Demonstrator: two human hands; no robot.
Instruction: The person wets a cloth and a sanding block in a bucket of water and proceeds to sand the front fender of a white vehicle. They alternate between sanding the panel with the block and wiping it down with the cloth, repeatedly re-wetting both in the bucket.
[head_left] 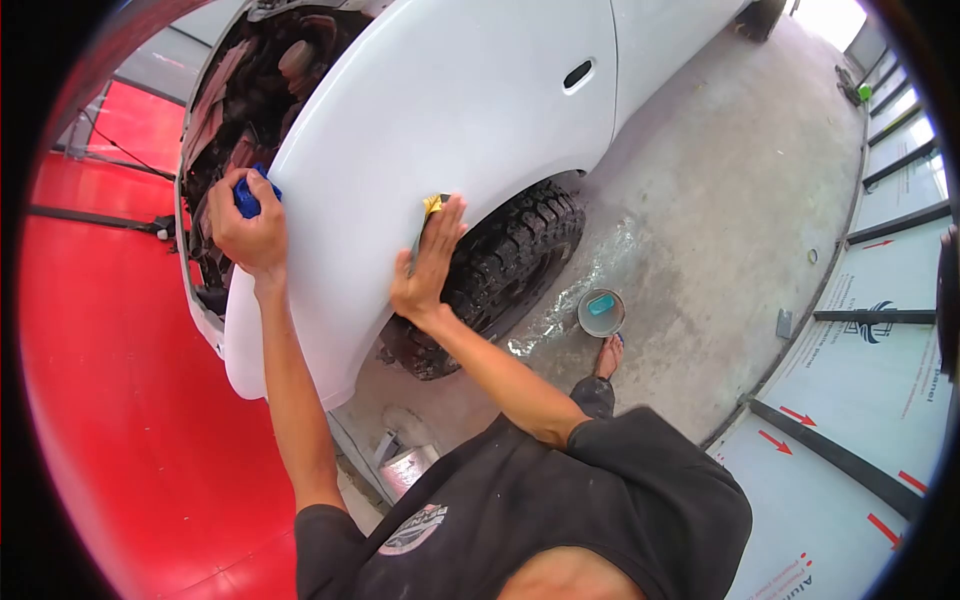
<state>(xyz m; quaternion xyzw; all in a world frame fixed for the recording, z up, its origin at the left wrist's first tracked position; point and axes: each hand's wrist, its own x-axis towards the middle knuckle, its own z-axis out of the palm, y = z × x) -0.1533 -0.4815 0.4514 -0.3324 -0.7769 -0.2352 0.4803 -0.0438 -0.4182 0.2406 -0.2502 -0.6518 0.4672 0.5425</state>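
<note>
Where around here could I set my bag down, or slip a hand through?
The widest free patch is the floor between the bucket and the wall, short of the grey block. A hand might pass over the fender between the left hand and right hand. It is crowded beside the tire: bucket, foot and wet streaks.

Fender [400, 110]: glossy, smooth white paint
Tire [520, 240]: matt black rubber, rough tread
Floor [700, 220]: rough grey concrete, wet sheen in places
Shirt [600, 500]: matt black cloth
Red panels [130, 400]: smooth, shiny
</note>
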